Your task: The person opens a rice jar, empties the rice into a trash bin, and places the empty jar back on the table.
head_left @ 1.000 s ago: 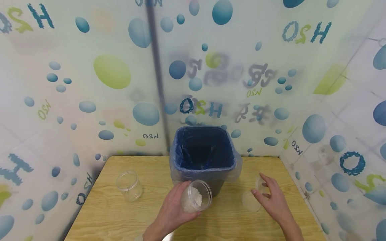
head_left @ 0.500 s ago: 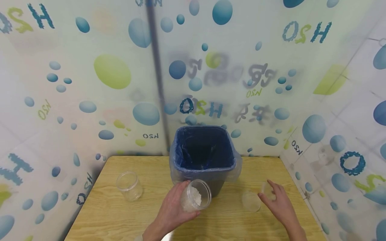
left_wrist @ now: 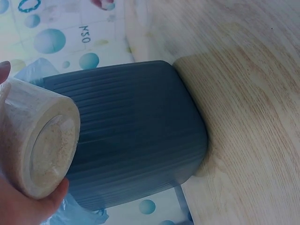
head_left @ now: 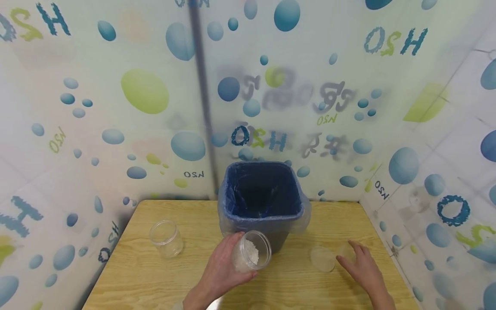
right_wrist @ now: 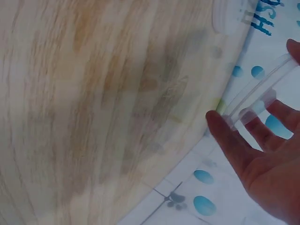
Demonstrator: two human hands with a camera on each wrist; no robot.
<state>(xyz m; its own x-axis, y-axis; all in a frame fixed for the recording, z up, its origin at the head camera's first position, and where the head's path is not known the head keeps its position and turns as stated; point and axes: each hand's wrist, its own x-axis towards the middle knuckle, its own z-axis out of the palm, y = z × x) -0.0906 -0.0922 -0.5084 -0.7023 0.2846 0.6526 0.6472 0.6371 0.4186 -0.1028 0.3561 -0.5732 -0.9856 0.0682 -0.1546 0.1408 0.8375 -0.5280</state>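
L hand [head_left: 221, 269] grips tilted jar [head_left: 252, 256] (white granules) by bin [head_left: 261, 202] — R hand [head_left: 362, 267] pinches clear lid [right_wrist: 255, 96], fingers spread.

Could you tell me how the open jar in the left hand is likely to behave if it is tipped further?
The jar looks like light clear plastic, so probably easy to tilt. Its loose white grains would likely spill readily, since no lid is on.

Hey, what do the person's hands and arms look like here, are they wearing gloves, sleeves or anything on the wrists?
Both hands are bare: no gloves, rings or markings show on the left hand or the right hand. The forearms are bare as far as the head view shows, with no sleeve in sight. A pale grey patch at the bottom edge by the left wrist is too cut off to identify.
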